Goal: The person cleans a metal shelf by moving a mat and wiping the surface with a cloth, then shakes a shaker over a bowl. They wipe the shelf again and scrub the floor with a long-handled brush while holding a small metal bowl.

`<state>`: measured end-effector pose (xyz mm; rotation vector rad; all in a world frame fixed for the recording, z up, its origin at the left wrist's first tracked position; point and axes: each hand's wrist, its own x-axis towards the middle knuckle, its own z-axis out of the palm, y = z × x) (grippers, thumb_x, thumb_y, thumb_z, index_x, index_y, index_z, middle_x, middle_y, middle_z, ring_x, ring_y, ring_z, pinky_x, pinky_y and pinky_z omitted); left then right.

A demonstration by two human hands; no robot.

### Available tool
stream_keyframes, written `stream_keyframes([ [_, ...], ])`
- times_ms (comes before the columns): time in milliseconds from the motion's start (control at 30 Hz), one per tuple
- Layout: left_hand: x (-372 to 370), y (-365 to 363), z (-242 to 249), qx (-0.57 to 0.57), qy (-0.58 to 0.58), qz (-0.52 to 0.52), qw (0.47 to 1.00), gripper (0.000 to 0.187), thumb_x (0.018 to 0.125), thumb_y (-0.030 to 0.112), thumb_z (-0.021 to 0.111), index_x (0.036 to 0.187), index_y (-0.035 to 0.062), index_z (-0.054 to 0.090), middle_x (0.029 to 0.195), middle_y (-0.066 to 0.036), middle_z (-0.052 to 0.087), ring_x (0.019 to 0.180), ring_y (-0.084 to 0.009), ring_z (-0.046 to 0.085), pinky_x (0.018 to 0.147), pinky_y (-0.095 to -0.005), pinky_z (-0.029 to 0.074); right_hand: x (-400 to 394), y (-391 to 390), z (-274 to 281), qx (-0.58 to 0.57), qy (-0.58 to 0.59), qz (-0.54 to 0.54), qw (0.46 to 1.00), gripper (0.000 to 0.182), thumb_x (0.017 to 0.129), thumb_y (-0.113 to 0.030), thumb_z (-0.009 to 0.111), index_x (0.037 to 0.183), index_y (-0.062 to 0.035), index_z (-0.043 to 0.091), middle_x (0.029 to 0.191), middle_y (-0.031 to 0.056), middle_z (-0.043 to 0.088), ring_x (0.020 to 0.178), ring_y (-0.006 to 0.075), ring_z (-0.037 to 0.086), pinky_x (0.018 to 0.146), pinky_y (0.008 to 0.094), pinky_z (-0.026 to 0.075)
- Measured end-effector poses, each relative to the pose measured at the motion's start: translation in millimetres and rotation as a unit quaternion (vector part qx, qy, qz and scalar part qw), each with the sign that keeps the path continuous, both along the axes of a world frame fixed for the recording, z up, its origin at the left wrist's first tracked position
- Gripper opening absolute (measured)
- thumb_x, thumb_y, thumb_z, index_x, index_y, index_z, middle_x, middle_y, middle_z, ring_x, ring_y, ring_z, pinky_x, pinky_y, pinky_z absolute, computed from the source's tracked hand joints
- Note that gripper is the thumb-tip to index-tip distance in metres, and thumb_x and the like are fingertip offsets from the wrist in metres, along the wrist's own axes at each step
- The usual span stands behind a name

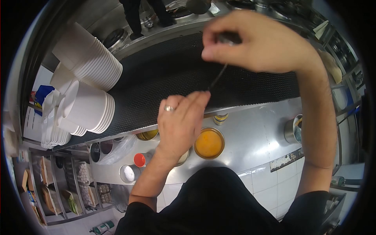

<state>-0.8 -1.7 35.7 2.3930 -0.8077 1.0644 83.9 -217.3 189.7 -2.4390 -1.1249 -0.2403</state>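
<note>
One thin dark rod (218, 77) is gripped by the right hand (256, 47); below these fingers, the left hand (181, 121) touches it, grip unclear.

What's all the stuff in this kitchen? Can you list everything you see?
White tubs: several stacks, white, upper left
Mat: one, black, across the middle
Counter: one, silver, below mat
Bowl: one, metal, orange contents, on counter
Red top: one, red, beside left forearm
Yellow can: one, above bowl
Pot: one, silver, right
Eggs: many, pale, lower-left shelves
Another person: part of one, dark clothes, top
Other small things: uncounted, too unclear
Thin tool: one, dark, between hands
Left hand: one, ringed, at tool's lower end
Right hand: one, gripping tool's top
</note>
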Motion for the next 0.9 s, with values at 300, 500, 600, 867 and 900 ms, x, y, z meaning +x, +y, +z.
stream_keyframes([
  [300,14,8,46,-0.046,0.253,0.051,0.965,0.024,0.102,0.021,0.07,0.117,0.0028,0.074,0.091,-0.015,0.072,0.079,-0.0295,0.062,0.077,-0.0398,0.05,-55,-54,31,0.08,0.018,-0.13,0.988,0.034,0.101,-0.037,0.07,0.108,-0.004,0.074,0.087,0.0061,0.07,0.083,0.0166,0.064,0.076,0.0327,0.051],
  [500,26,14,52,-0.094,0.373,0.024,0.923,0.031,0.108,0.028,0.062,0.119,-0.0005,0.069,0.08,-0.01,0.061,0.077,-0.0173,0.055,0.074,-0.034,0.047,-88,-88,4,0.172,0.018,-0.153,0.973,0.032,0.099,-0.037,0.068,0.106,-0.0063,0.069,0.086,-0.0064,0.055,0.073,0.0024,0.045,0.063,0.0219,0.033],
  [600,28,14,55,-0.095,0.39,0.026,0.915,0.031,0.109,0.028,0.062,0.118,-0.0008,0.068,0.08,-0.008,0.06,0.076,-0.017,0.053,0.074,-0.0342,0.047,-101,-99,-17,0.216,0.011,-0.093,0.972,0.042,0.093,-0.046,0.07,0.105,-0.0053,0.068,0.085,-0.0061,0.054,0.07,0.0023,0.043,0.061,0.0211,0.031],
  [867,38,22,59,-0.034,0.422,-0.022,0.906,0.043,0.111,0.033,0.058,0.136,-0.0008,0.063,0.111,-0.011,0.069,0.101,-0.0197,0.059,0.097,-0.0313,0.047,-118,-55,-91,0.356,0.061,-0.141,0.922,0.015,0.095,-0.015,0.075,0.092,-0.0036,0.066,0.079,-0.0039,0.059,0.071,0.004,0.047,0.063,0.0241,0.036],
  [900,39,23,63,-0.021,0.447,-0.03,0.894,0.045,0.111,0.034,0.058,0.14,-0.0006,0.061,0.117,-0.011,0.069,0.107,-0.02,0.06,0.101,-0.031,0.046,-119,-51,-98,0.366,0.081,-0.149,0.915,0.015,0.095,-0.015,0.075,0.092,-0.0036,0.066,0.079,-0.0038,0.059,0.071,0.0039,0.047,0.062,0.0244,0.036],
])
